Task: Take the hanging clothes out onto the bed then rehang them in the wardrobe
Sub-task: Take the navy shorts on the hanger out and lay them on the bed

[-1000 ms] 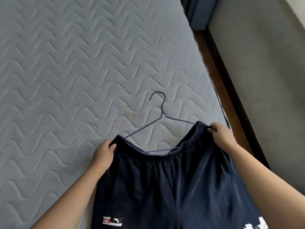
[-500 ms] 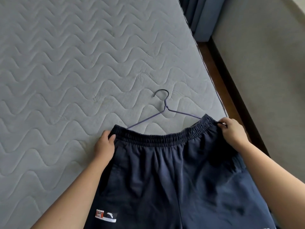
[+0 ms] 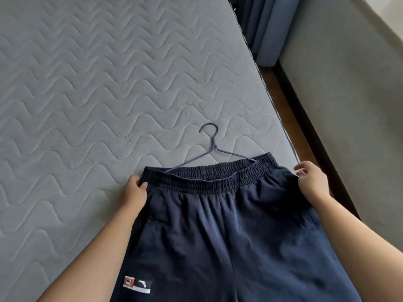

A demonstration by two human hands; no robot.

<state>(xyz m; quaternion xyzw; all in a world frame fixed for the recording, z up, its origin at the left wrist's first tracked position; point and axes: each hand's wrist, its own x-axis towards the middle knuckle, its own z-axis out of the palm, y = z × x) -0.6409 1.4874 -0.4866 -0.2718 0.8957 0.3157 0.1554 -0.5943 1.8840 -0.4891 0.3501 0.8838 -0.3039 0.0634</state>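
On the bed [image 3: 109, 83], near its right edge, navy shorts [image 3: 218, 225] lie with the wire hanger [image 3: 212, 147] tucked inside the waistband. Left hand [image 3: 134, 192] has its grip pinched on the waistband corner; right hand [image 3: 311, 182] looks loose, fingers apart on the fabric. Risk imo: lift it unevenly and the thin hanger slips out, or the shorts slide off the mattress edge.

Both forearms are showing bare up to the frame edge, with no sleeves reaching them; the left hand [image 3: 133, 192] and right hand [image 3: 312, 180] are wearing no rings, watches or gloves
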